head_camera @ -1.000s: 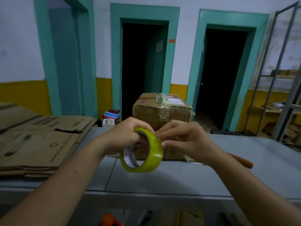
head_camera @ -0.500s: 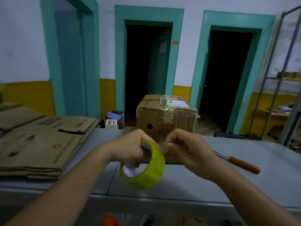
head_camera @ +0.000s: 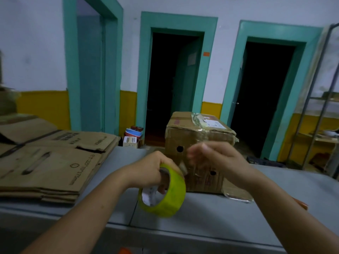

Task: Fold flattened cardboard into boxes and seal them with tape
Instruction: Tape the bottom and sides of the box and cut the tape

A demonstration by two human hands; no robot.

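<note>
We see the left hand gripping the yellow-green tape roll, with fingers curled into its core; the roll hangs tilted above the near part of the grey table, just in front of the taped cardboard box; the right hand is raised just beside the roll, in front of the box's near face, and it is blurred; its fingers look bent toward the roll's top edge, but we cannot tell whether they pinch a tape end or hold nothing; the box stands upright on the table, with round holes in its near face, clear tape across its top and a white label there; to the left a stack of flattened cardboard lies on the table, printed side up, well apart from both hands; a piece of clear film lies at the box's right foot, and an orange handle shows just past the right forearm; behind the table we see teal door frames, small containers low down between two of them, and a metal rack at the right
</note>
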